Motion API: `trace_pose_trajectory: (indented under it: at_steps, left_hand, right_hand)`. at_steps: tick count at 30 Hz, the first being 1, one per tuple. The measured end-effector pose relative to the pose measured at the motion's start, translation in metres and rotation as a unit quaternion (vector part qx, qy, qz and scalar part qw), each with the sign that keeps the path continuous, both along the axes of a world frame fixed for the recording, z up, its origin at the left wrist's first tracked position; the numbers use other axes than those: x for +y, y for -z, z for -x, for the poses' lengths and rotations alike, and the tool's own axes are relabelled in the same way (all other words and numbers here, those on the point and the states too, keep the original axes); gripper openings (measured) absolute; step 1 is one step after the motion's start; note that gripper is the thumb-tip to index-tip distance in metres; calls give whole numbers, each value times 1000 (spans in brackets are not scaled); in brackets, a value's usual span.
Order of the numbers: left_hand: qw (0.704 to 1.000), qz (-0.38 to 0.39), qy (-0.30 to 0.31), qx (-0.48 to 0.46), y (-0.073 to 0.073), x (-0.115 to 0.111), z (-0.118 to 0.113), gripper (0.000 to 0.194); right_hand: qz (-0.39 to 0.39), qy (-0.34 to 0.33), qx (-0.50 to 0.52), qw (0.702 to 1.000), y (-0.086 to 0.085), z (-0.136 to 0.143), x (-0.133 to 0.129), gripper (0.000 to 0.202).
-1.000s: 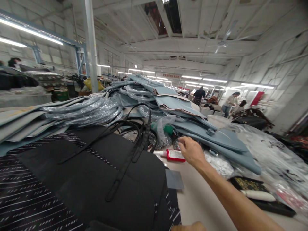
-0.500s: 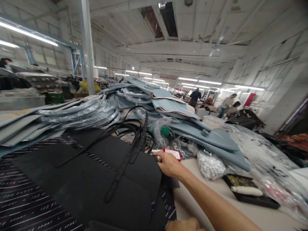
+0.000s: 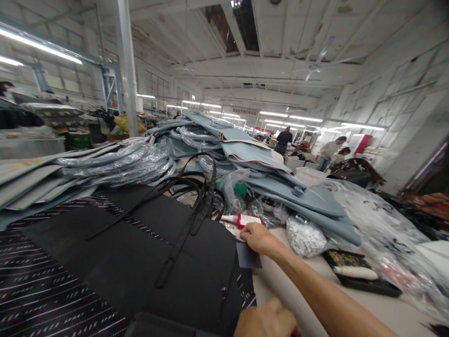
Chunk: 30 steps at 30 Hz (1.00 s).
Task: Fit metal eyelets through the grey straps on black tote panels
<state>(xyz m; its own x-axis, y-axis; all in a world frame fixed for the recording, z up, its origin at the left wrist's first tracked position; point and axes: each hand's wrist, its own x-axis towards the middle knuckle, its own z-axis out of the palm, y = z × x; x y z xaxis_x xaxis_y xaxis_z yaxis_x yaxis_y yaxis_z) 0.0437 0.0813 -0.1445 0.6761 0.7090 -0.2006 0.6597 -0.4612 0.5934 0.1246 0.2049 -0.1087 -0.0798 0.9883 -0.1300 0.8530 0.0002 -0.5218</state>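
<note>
At the near left of the head view, seeing the black bag lying flat with straps draped over it. Just right of it, reaching with the right hand beside the gray card and just nearer than the red bottle, with fingers curled together (pinching something or nothing, impossible to tell). At the near edge, curling the left hand by the bag's right edge, too blurred for telling any hold. Judging from the layout, apparently having straps placed already, leaving their fastening unclear, and probably standing partway through.
</note>
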Motion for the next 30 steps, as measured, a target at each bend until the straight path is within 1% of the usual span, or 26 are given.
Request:
trace_pose_trajectory:
  at_steps: [2,4,6,7,8,9,11,12,14,16,18,19,21,23,24,25,26,28,30]
  left_hand:
    - [999,-20,-24,-26,-12,1,12,26]
    - [993,-65,-73,-67,-21,4,25,26]
    - [972,-130,-151,-128,-26,12,36,27]
    - [956,-162,-188,-158,-28,18,42,32]
    - [941,-190,-212,-181,-29,24,47,40]
    - [934,-210,-216,-193,-31,30,52,50]
    - [940,-230,-178,-178,-36,40,61,61]
    - [948,-234,-153,-155,-39,44,66,61]
    - [956,-241,-129,-105,-46,49,74,52]
    - [955,-257,-128,-75,-51,51,79,44]
    - [954,-272,-116,-46,-54,52,81,39]
    - [954,-278,-107,-27,-54,53,81,37]
    - [954,-286,-94,3,-54,54,81,34]
    - [951,-296,-86,0,-54,55,80,34]
    - [951,-299,-82,-8,-54,55,80,30]
    - [951,-299,-80,-18,-54,56,80,27]
    - [951,-298,-79,-30,-54,56,80,25]
    - [949,-299,-87,-51,-49,58,81,22]
    - [943,-311,-98,-69,-41,64,82,26]
  right_hand:
    - [41,4,36,999,0,1,-6,19]
    - [86,7,90,992,0,0,-13,19]
    - [128,1,150,980,-2,-1,-19,15]
    - [145,-8,179,973,-4,-1,-23,13]
    - [158,-20,205,966,-5,-1,-26,13]
    - [163,-32,229,959,-7,-1,-30,15]
    - [160,-59,269,948,-9,-1,-38,24]
    - [156,-72,282,944,-10,-3,-41,27]
    - [152,-101,293,938,-10,-8,-43,29]
    - [161,-134,278,937,-10,-17,-39,26]
    - [148,-155,238,947,-10,-26,-28,25]
    - [124,-162,213,955,-9,-29,-21,26]
    - [48,-177,163,969,-6,-29,-7,33]
    - [-26,-204,113,972,-3,-19,2,46]
    - [-49,-219,87,971,-2,-12,5,51]
    - [-63,-231,59,969,-1,-3,7,52]
    - [-70,-237,28,969,0,5,8,48]
    - [-71,-239,-38,968,3,21,10,33]
    - [-68,-234,-98,965,6,29,12,27]
